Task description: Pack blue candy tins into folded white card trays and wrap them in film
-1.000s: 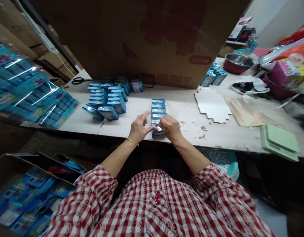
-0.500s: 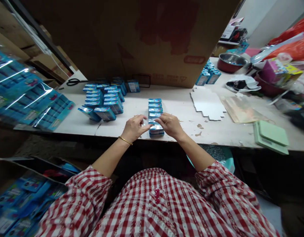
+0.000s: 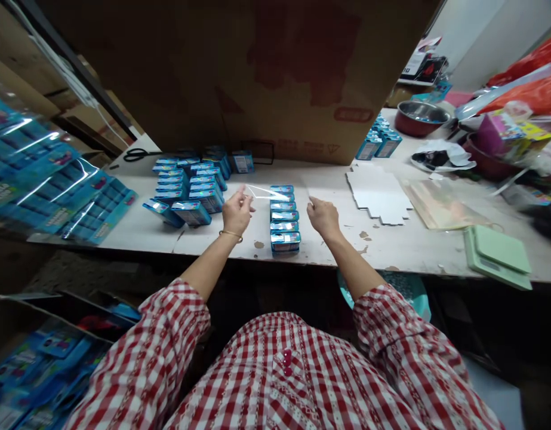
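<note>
Clear plastic film (image 3: 266,192) lies stretched roughly L-R over the far end of the blue tin row (image 3: 284,218), just above it. The row runs straight away from me on the table (image 3: 405,251). My L hand (image 3: 237,215) is nearly closed, pinching the film's left corner. R hand (image 3: 323,218) is half closed just right of the row, can't tell if it's holding anything.
</note>
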`<action>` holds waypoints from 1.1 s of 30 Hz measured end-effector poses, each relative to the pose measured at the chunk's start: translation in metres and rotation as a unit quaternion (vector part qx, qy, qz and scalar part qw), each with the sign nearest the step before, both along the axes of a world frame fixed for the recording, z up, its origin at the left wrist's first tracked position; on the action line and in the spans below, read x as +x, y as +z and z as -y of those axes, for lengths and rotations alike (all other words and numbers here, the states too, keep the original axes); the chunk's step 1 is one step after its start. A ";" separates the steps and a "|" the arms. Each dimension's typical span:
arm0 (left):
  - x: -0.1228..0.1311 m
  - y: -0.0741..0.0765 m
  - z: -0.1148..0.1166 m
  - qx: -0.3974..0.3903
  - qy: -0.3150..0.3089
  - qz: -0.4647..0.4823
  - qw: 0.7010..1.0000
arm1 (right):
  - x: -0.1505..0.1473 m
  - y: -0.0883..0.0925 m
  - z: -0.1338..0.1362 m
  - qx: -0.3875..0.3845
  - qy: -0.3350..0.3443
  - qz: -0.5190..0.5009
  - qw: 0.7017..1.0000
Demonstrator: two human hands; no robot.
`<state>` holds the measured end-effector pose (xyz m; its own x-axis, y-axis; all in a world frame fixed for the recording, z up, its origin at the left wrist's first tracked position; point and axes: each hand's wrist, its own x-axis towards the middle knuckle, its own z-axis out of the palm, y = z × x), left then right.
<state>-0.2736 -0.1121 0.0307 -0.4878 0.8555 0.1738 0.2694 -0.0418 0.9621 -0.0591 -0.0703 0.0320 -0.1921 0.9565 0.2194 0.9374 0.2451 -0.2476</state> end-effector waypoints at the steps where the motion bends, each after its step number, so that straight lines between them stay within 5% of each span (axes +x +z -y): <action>1: 0.000 0.008 -0.010 -0.023 0.019 0.084 0.996 | -0.005 0.006 -0.009 0.026 0.009 -0.046 0.999; 4: 0.002 0.051 -0.023 0.004 0.002 0.293 0.956 | -0.016 0.032 -0.029 0.132 0.058 -0.227 0.963; 6: 0.005 0.078 -0.021 0.088 -0.048 0.337 0.936 | -0.021 0.045 -0.040 0.173 0.083 -0.355 0.915; 8: 0.008 0.088 -0.020 0.138 -0.088 0.354 0.921 | -0.026 0.047 -0.053 0.173 0.079 -0.468 0.863; 11: 0.005 0.056 -0.045 0.108 -0.089 0.394 0.909 | -0.041 0.026 -0.084 0.077 0.025 -0.609 0.789; 15: -0.004 -0.022 -0.106 0.043 -0.037 0.413 0.909 | -0.062 -0.021 -0.130 -0.120 -0.056 -0.706 0.696; 17: -0.006 -0.055 -0.128 0.031 -0.012 0.393 0.919 | -0.065 -0.043 -0.146 -0.168 -0.062 -0.712 0.679; 19: -0.004 -0.080 -0.138 -0.003 0.013 0.348 0.938 | -0.060 -0.063 -0.152 -0.194 -0.056 -0.681 0.704; 24: 0.009 -0.123 -0.121 -0.088 0.006 0.084 0.992 | -0.041 -0.110 -0.123 -0.140 -0.013 -0.446 0.884; 26: 0.016 -0.131 -0.109 -0.073 -0.016 -0.004 0.997 | -0.039 -0.120 -0.105 -0.086 -0.004 -0.374 0.923; 33: 0.027 -0.126 -0.069 -0.092 -0.023 0.019 0.995 | -0.047 -0.119 -0.051 -0.085 -0.092 -0.394 0.910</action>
